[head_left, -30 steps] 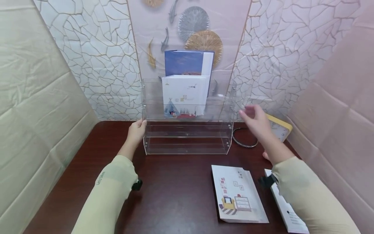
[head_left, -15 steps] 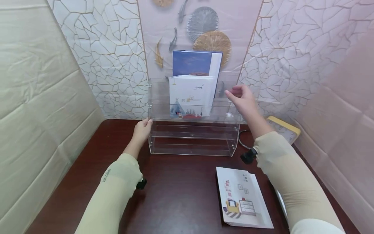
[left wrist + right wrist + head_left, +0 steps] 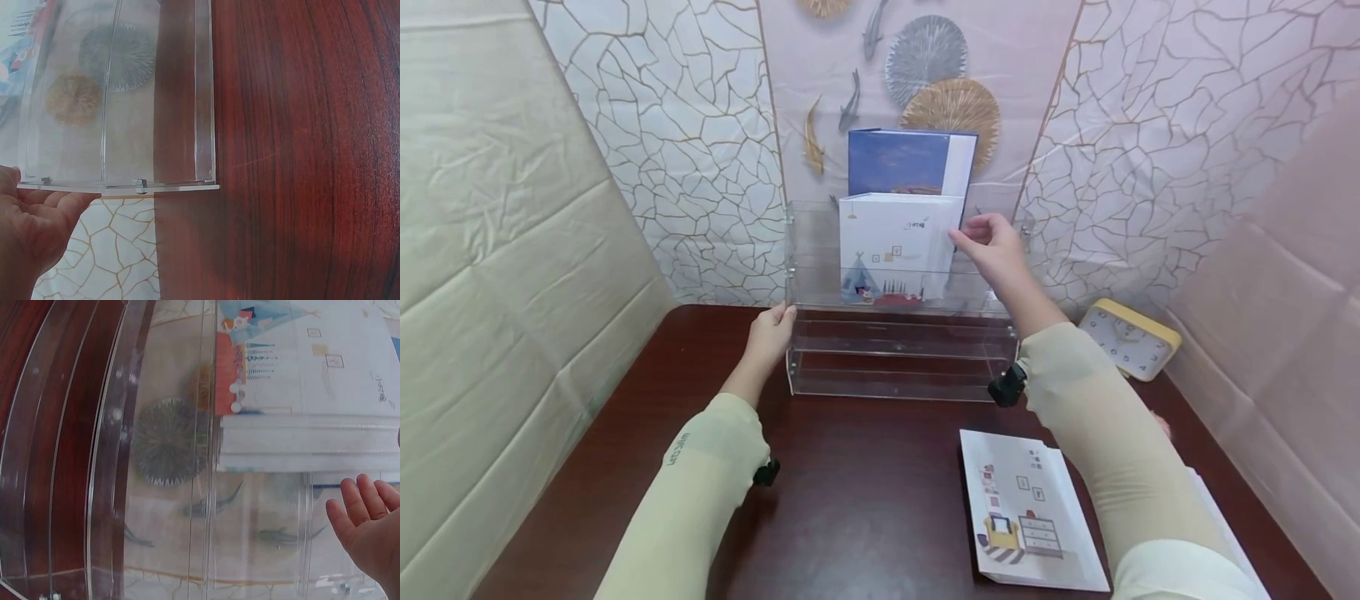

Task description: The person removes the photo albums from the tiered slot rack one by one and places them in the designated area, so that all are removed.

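A clear acrylic book rack [image 3: 902, 390] with stepped tiers stands against the back wall. My left hand [image 3: 767, 340] grips its left side panel; the left wrist view shows the fingers [image 3: 59, 201] behind the panel's edge. A white book [image 3: 880, 233] with a blue tent picture stands upright in an upper tier. Behind it, a taller blue book [image 3: 895, 158] leans in the back tier. My right hand [image 3: 996, 252] is at the white book's right edge, thumb toward the cover. In the right wrist view its loosely bent fingers [image 3: 356, 506] sit beside the pages.
White books [image 3: 1037, 517] with an armchair and drawer picture lie stacked at the front right of the brown table [image 3: 865, 500]. A yellow-framed clock [image 3: 1131, 337] stands at the right. Another white item [image 3: 1228, 529] is partly hidden by the right sleeve.
My right hand has moved left and up from beside the rack to the white book's right edge. The left hand has stayed on the side panel. The head view has shifted slightly.
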{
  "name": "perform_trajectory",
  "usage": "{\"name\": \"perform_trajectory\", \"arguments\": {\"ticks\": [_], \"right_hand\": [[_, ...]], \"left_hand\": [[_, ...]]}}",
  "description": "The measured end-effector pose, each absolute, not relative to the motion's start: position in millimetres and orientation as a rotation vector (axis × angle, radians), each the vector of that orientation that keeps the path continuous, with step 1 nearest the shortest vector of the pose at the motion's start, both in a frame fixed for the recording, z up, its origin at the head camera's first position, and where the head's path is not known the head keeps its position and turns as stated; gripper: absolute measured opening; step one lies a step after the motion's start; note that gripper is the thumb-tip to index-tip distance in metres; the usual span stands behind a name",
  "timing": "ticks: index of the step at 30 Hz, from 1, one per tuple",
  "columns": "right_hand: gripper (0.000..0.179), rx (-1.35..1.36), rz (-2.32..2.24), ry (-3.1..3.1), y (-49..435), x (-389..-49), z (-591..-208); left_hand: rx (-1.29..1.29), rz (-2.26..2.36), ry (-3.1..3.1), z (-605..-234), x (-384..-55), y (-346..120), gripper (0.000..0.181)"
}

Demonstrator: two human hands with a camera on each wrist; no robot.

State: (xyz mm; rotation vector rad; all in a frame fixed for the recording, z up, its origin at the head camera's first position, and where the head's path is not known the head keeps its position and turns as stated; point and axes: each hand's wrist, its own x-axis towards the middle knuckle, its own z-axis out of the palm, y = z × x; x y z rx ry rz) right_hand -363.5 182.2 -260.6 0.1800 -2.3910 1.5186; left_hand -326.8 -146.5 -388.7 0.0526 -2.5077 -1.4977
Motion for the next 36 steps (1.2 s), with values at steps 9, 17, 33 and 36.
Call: {"name": "perform_trajectory", "arguments": {"ticks": [9, 17, 33, 36], "right_hand": [[0.054, 0.122, 1.536, -2.391, 172, -368, -262], [0.051, 0.118, 1.520, -2.377, 161, -372, -266], [0.052, 0.154, 1.487, -2.345, 145, -379, -277], [0.052, 0.154, 1.501, -2.322, 146, -379, -277]], "left_hand": [[0.046, -1.465, -2.493, -389, -328, -146, 0.042], [0.046, -1.459, -2.506, -391, -329, -146, 0.042], [0.068, -1.461, -2.507, -389, -328, -148, 0.042], [0.065, -1.467, -2.507, -388, -328, -146, 0.043]]}}
